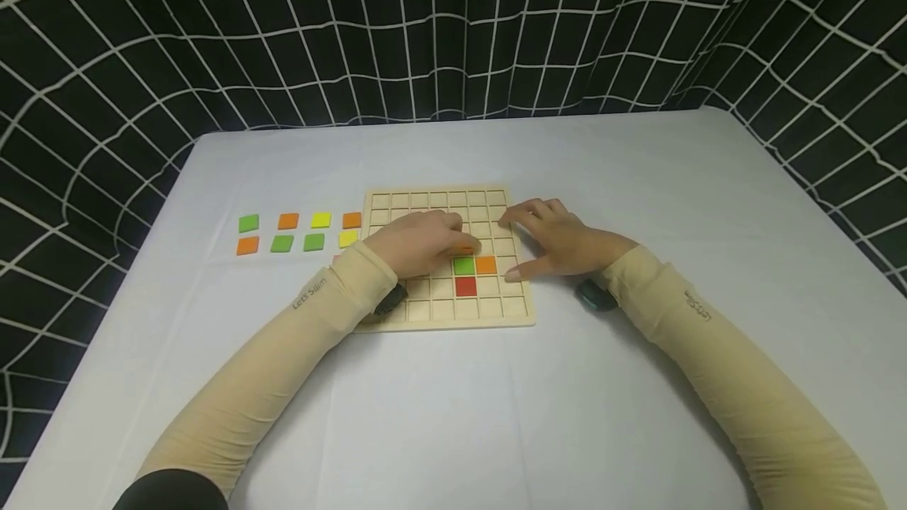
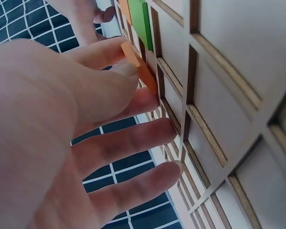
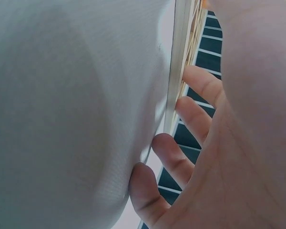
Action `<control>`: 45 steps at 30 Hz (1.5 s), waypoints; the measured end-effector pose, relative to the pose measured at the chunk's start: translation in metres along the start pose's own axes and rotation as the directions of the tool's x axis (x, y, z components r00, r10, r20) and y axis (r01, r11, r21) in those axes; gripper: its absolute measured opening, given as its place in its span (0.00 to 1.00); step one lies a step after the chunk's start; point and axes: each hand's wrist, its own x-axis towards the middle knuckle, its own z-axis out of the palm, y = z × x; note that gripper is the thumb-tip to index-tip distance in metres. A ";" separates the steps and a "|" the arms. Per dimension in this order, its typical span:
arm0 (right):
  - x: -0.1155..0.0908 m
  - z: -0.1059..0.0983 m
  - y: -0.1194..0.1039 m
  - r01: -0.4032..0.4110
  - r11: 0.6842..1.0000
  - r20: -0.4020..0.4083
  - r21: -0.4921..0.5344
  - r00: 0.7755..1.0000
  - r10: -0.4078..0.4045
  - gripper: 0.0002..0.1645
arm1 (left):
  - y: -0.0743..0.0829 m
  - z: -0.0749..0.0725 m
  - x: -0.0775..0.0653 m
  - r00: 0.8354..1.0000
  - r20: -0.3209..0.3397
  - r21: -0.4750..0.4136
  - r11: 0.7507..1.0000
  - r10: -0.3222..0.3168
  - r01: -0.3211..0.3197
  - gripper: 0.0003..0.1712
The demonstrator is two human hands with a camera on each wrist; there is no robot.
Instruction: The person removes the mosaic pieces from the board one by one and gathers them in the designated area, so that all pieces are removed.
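My left hand [image 1: 421, 244] reaches over a wooden grid board [image 1: 439, 312] and pinches an orange square tile [image 2: 142, 71] between thumb and fingers. In the left wrist view that tile stands tilted against the grid, its lower edge right at a cell, while the other fingers spread along the board. Set in cells just nearer the person are a green tile [image 1: 464, 267], a second orange tile [image 1: 486, 264] and a red tile [image 1: 465, 286]. At the board's right edge rests my right hand [image 1: 563, 242], fingers spread and holding nothing; its fingertips touch the rim [image 3: 176, 71].
Left of the board, loose tiles lie in rows, among them a green one [image 1: 249, 223], an orange one [image 1: 288, 221] and a yellow one [image 1: 321, 219]. My left forearm covers part of that side. A white cloth [image 1: 439, 415] covers the table; dark netting [image 1: 453, 38] hangs behind.
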 end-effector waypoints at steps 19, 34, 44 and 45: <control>-0.005 0.003 0.000 -0.007 1.000 -0.019 0.015 1.000 0.007 0.49 | 0.004 -0.007 -0.002 0.997 -0.046 -0.064 0.996 -0.064 0.061 0.08; 0.001 0.003 0.005 0.022 1.000 -0.023 0.009 1.000 -0.022 0.48 | 0.007 -0.061 -0.093 0.944 0.055 -0.124 0.936 -0.326 0.331 0.16; 0.003 0.004 0.006 0.020 1.000 -0.033 0.020 0.999 -0.020 0.48 | -0.009 -0.032 -0.140 0.863 0.214 -0.094 0.870 -0.458 0.485 0.14; 0.003 0.004 0.006 0.016 1.000 -0.036 0.017 0.999 -0.016 0.48 | -0.011 -0.031 -0.141 0.860 0.218 -0.090 0.868 -0.461 0.489 0.14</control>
